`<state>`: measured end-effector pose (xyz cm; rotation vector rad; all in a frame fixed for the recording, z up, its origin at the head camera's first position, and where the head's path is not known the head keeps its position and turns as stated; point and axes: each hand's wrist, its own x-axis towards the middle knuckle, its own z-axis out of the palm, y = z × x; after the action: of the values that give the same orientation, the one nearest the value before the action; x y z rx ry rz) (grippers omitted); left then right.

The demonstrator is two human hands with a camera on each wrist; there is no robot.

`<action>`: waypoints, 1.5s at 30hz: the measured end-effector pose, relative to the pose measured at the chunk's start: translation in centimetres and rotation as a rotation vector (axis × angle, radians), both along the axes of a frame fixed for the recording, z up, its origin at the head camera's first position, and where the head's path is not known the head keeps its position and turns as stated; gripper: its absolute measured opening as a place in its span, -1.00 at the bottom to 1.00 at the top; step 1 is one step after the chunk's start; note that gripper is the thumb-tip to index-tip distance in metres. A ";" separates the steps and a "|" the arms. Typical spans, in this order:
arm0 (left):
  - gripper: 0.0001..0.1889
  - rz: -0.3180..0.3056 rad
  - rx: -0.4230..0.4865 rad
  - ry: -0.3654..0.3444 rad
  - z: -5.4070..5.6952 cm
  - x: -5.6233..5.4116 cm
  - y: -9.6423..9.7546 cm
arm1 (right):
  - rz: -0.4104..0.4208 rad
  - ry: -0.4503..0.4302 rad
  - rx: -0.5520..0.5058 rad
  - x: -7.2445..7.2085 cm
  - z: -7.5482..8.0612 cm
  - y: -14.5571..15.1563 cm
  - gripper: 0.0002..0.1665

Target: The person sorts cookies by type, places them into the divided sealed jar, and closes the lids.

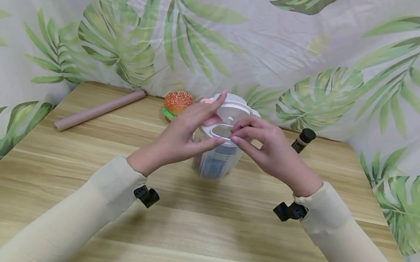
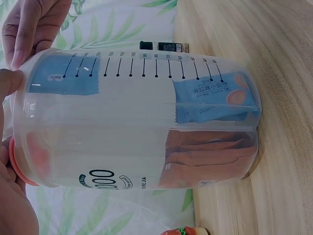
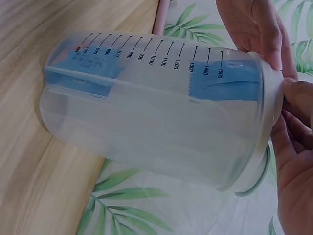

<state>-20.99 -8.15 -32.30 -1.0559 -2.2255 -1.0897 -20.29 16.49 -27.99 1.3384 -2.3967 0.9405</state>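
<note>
A tall clear storage container [image 1: 200, 164] with a white lid and measuring marks stands on the table. Its near white flap [image 1: 235, 111] is raised, and a pink flap [image 2: 18, 164] sits on the left of the lid. My left hand [image 1: 183, 133] holds the container's top, thumb along the front rim and index finger stretched up beside the raised flap. Over the opening, my right hand [image 1: 268, 143] pinches the top of a blue snack packet [image 2: 63, 76] that hangs inside. Another blue packet [image 2: 215, 100] and brown packets [image 2: 210, 159] lie at the bottom in separate compartments.
Behind the left hand sits a toy burger [image 1: 178, 102]. A pinkish tube [image 1: 100, 109] lies at the back left. To the right stands a small dark bottle with a black cap [image 1: 304, 140]. A leaf-patterned cloth [image 1: 212, 33] hangs behind the wooden table [image 1: 215, 229].
</note>
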 end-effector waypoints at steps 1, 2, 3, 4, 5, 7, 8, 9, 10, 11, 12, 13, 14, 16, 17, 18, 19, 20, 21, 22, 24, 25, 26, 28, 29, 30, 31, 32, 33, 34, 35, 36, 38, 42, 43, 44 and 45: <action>-0.08 0.000 -0.001 0.000 0.0 0.0 0.0 | 0.000 0.004 0.005 0.0 0.0 0.0 -0.93; -0.08 0.000 -0.002 -0.001 0.0 0.0 0.0 | -0.001 0.008 0.009 0.1 0.0 0.0 -0.92; -0.07 0.000 -0.004 -0.001 0.0 0.0 0.0 | -0.002 0.012 0.013 0.1 0.0 0.1 -0.92; -0.07 0.000 -0.005 -0.002 0.0 0.0 0.0 | -0.003 0.015 0.014 0.1 0.0 0.1 -0.92; -0.07 0.001 -0.007 -0.003 0.0 0.0 0.0 | -0.004 0.019 0.014 0.1 0.0 0.1 -0.92; -0.07 0.001 -0.009 -0.003 0.0 0.0 0.0 | -0.005 0.028 0.009 0.2 -0.1 0.1 -0.92; -0.07 0.001 -0.008 0.000 0.0 0.0 0.1 | -0.004 0.034 0.006 0.2 -0.1 0.1 -0.92; -0.07 0.000 -0.008 0.001 0.0 0.0 0.1 | -0.003 0.040 0.003 0.2 -0.2 0.1 -0.92; -0.07 0.000 -0.008 0.002 0.0 0.0 0.1 | -0.001 0.045 -0.001 0.2 -0.2 0.1 -0.92; -0.07 0.000 -0.007 0.003 0.0 0.0 0.1 | 0.000 0.050 -0.004 0.2 -0.3 0.1 -0.92; -0.07 0.000 -0.007 0.003 0.0 0.0 0.1 | 0.001 0.054 -0.005 0.2 -0.3 0.1 -0.92; -0.07 0.000 -0.005 0.006 -0.1 -0.1 0.1 | 0.002 0.059 -0.007 0.2 -0.4 0.1 -0.91; -0.07 -0.001 -0.002 0.009 -0.1 -0.1 0.1 | 0.004 0.065 -0.010 0.2 -0.4 0.1 -0.91; -0.07 -0.001 0.001 0.012 -0.2 -0.1 0.1 | 0.004 0.068 -0.013 0.2 -0.5 0.1 -0.91; -0.07 -0.002 0.002 0.013 -0.2 -0.1 0.1 | 0.006 0.070 -0.016 0.2 -0.5 0.1 -0.90; -0.07 -0.002 0.004 0.014 -0.2 -0.2 0.1 | 0.008 0.072 -0.023 0.2 -0.6 0.1 -0.90; -0.07 -0.003 0.005 0.016 -0.2 -0.2 0.0 | 0.010 0.075 -0.033 0.2 -0.7 0.1 -0.89; -0.07 -0.002 0.004 0.016 -0.2 -0.1 0.0 | 0.012 0.077 -0.044 0.3 -0.7 0.2 -0.87; -0.07 -0.001 0.001 0.015 -0.1 -0.1 0.0 | 0.013 0.078 -0.057 0.3 -0.8 0.2 -0.85; -0.07 -0.002 0.001 0.015 -0.1 -0.1 0.0 | 0.015 0.078 -0.074 0.3 -0.8 0.3 -0.82; -0.07 -0.002 -0.001 0.014 -0.1 -0.1 0.1 | 0.021 0.076 -0.112 0.4 -0.9 0.5 -0.77; -0.07 -0.002 -0.001 0.011 -0.1 -0.1 0.1 | 0.020 0.078 -0.128 0.4 -0.9 0.6 -0.74; -0.07 -0.001 -0.001 0.009 -0.1 -0.1 0.1 | 0.020 0.074 -0.142 0.5 -0.9 0.7 -0.72; -0.06 -0.001 0.001 0.003 -0.1 0.0 0.1 | 0.016 0.057 -0.173 0.6 -0.8 1.0 -0.70; -0.06 0.000 0.002 0.000 -0.1 0.0 0.1 | 0.014 0.052 -0.186 0.7 -0.8 1.2 -0.70; -0.06 0.000 0.004 -0.003 -0.2 0.0 0.2 | 0.008 0.049 -0.197 0.8 -0.8 1.5 -0.70; -0.06 0.002 0.006 -0.005 -0.2 0.0 0.2 | 0.003 0.045 -0.208 0.8 -0.7 1.7 -0.71; -0.06 0.003 0.009 -0.007 -0.2 0.0 0.2 | -0.001 0.040 -0.225 0.9 -0.7 2.0 -0.74; -0.06 0.004 0.012 -0.006 -0.2 0.0 0.2 | -0.005 0.035 -0.240 1.0 -0.8 2.4 -0.75; -0.06 0.005 0.017 -0.006 -0.2 0.0 0.1 | -0.008 0.034 -0.254 1.0 -0.8 2.8 -0.78; -0.06 0.005 0.021 -0.006 -0.2 0.0 0.1 | -0.012 0.036 -0.260 1.1 -0.9 3.2 -0.81; -0.07 0.004 0.026 -0.007 -0.2 0.0 0.1 | -0.020 0.039 -0.270 1.2 -1.1 3.7 -0.84; -0.07 0.001 0.032 -0.005 -0.1 0.0 0.2 | -0.047 0.044 -0.276 1.4 -1.4 4.8 -0.86; -0.08 -0.004 0.033 -0.007 -0.1 0.0 0.2 | -0.152 0.041 -0.208 2.0 -2.5 7.7 -0.81; -0.08 -0.003 0.032 -0.007 0.0 0.1 0.2 | -0.189 0.031 -0.175 2.2 -2.9 8.5 -0.77; -0.08 -0.002 0.030 -0.009 0.0 0.1 0.2 | -0.222 0.017 -0.141 2.4 -3.2 9.2 -0.76; -0.08 -0.001 0.029 -0.010 0.0 0.1 0.2 | -0.258 -0.007 -0.100 2.6 -3.5 10.0 -0.76</action>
<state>-20.87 -7.97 -32.29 -1.0423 -2.2106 -1.1263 -17.68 26.52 -31.45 0.9633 -2.4175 0.9780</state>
